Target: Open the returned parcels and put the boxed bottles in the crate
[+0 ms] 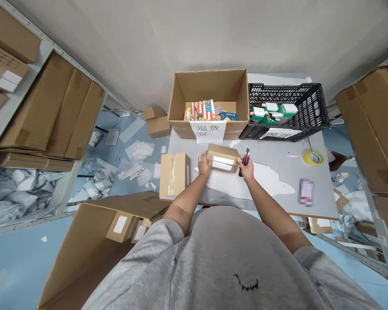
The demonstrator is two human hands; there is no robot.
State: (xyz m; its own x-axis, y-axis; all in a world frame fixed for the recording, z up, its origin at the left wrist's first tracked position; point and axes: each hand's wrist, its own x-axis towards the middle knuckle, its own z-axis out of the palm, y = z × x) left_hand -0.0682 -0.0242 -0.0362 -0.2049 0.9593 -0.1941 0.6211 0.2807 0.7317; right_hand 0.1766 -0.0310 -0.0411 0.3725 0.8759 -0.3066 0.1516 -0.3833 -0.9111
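**Item 1, left hand** [204,165]: partly open, fingers curled over the near end of a small kraft cardboard box [223,153], which it has hold of. The box sits on or just above a white worktable [273,148], at the middle of the near side.

**Item 2, right hand** [245,168]: closed around a red-and-black utility knife [245,159], held upright beside the box's far end. Whether the blade is out and touching the box cannot be told.

**State of the box:** closed, with no cut or open flap visible. A white shipping label [222,162] faces up.

**Nearby on the table:**
- A closed kraft box [174,174], with clear packing tape [172,176] across it, lies to the left of the hands.
- An open cardboard carton [208,86] holds picture books [203,110] and carries a paper sign [208,131] reading 退货区.
- A black plastic crate [310,103] holds small green-and-white boxes [273,113].
- A roll of yellow tape [314,158] lies to the right.

**Around the table:** flattened and stacked cartons [48,107] stand on metal shelving to the left, and loose plastic wrappers [139,150] lie on the floor.
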